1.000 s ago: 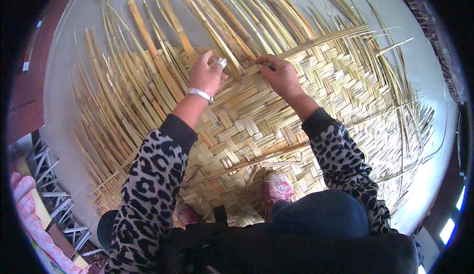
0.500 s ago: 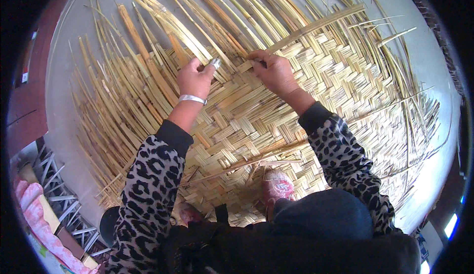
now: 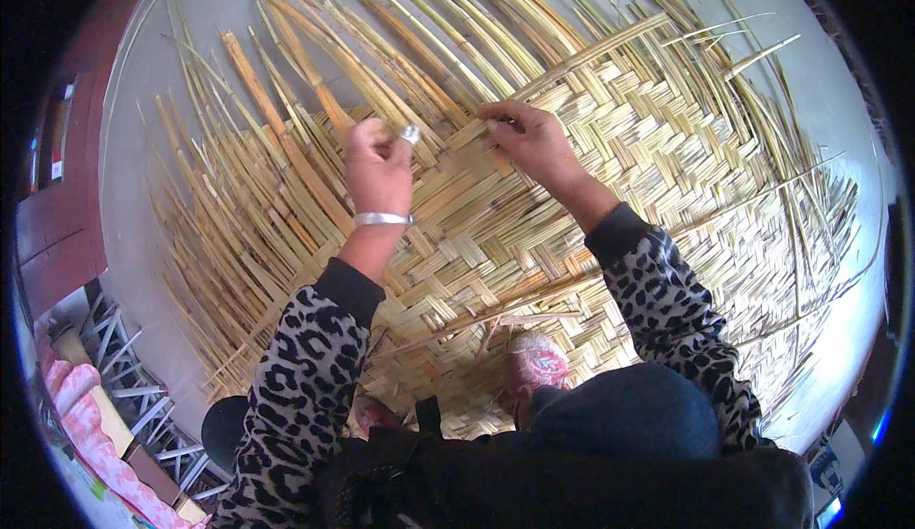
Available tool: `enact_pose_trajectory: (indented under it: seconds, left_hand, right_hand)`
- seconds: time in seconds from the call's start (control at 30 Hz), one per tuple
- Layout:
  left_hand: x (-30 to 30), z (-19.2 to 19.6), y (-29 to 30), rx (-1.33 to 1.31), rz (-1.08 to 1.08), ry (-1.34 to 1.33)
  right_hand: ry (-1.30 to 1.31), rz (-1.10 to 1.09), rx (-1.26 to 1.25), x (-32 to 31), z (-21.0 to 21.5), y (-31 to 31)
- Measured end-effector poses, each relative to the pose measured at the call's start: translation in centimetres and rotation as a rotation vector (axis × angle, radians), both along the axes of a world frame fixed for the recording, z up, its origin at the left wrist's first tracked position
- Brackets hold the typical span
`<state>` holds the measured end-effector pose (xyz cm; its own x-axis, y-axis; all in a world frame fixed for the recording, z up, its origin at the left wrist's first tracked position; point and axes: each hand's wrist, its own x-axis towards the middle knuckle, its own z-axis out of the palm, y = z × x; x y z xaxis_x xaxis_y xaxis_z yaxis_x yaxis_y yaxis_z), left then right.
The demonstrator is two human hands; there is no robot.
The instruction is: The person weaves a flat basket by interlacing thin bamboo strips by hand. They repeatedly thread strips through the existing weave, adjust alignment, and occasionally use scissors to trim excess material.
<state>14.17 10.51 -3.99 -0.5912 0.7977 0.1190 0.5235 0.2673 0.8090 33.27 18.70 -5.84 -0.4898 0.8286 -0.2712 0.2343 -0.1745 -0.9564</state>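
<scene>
A woven mat [image 3: 534,233] of split, straw-coloured cane lies beneath my hands, with long loose strips fanning out from its far and left sides. My right hand [image 3: 536,146] pinches a crosswise flat strip [image 3: 596,50] near its lower end, at the edge of the weave. That strip slants up to the right across the lengthwise ones. To the left, my left hand [image 3: 379,174] is closed just over the unwoven strips [image 3: 310,143]. Something silvery wraps a fingertip or thumb of it. Whether a strip sits in its curled fingers is hidden.
My red patterned shoe [image 3: 538,362] rests on the mat's near part, with blue-clad knee [image 3: 629,415] beside it. Grey floor [image 3: 129,176] surrounds the mat. A white slatted rack [image 3: 143,400] and pink cloth [image 3: 76,396] are at lower left.
My left hand has dropped slightly toward me. The broad pale strip that rose from it has shifted down among the others. My right hand stays almost in place on the crosswise strip.
</scene>
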Motion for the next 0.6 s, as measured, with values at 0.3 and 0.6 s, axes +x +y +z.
enact_pose_trajectory:
  seconds: [0.3,0.6]
  left_hand:
    - [3.0,-0.2,4.5,-0.338,-0.471,0.142]
    - [3.9,0.0,4.4,-0.268,-0.142,-0.031]
  right_hand:
    - [0.394,-0.112,-0.383,3.1,1.8,2.8]
    - [-0.058,0.293,0.252,-2.7,0.8,8.5]
